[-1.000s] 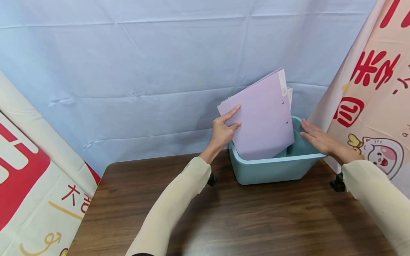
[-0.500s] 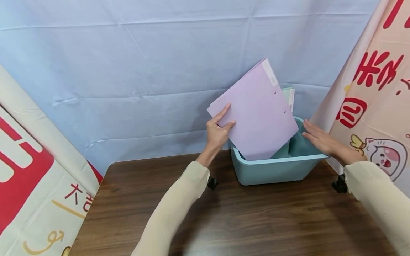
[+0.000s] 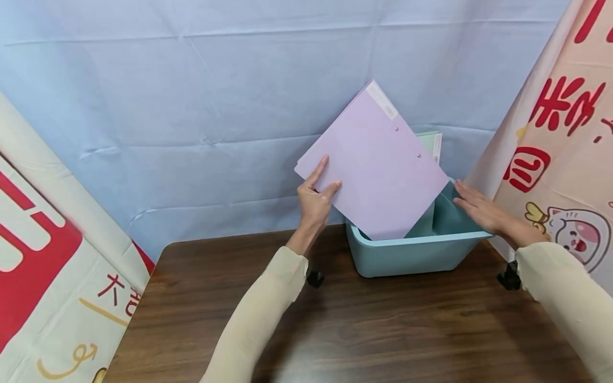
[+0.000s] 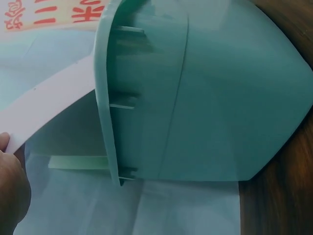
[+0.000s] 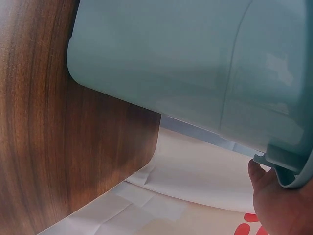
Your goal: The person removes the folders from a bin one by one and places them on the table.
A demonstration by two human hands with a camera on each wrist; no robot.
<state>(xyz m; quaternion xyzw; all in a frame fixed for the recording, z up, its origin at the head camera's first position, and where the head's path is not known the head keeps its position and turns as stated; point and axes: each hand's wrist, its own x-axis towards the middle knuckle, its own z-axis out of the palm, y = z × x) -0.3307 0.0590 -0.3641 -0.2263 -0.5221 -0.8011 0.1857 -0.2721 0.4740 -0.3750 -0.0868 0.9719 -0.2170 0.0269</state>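
Observation:
My left hand grips a light purple file folder by its left edge, thumb on the front cover. The folder tilts, with its white label strip up and its lowest corner just behind the front rim of a teal plastic bin. Behind it, a green folder stands in the bin, partly hidden. My right hand rests with straight fingers on the bin's right rim. In the left wrist view, the purple folder slants out past the rim, with the left hand at its edge.
The bin stands at the back right of a dark wooden table. A pale blue cloth hangs behind. Printed banners with red characters hang at the left and right.
My left hand has moved left, and the purple folder has tilted further left, its label end swinging up and left. More of the green folder shows. My right hand stays at the rim.

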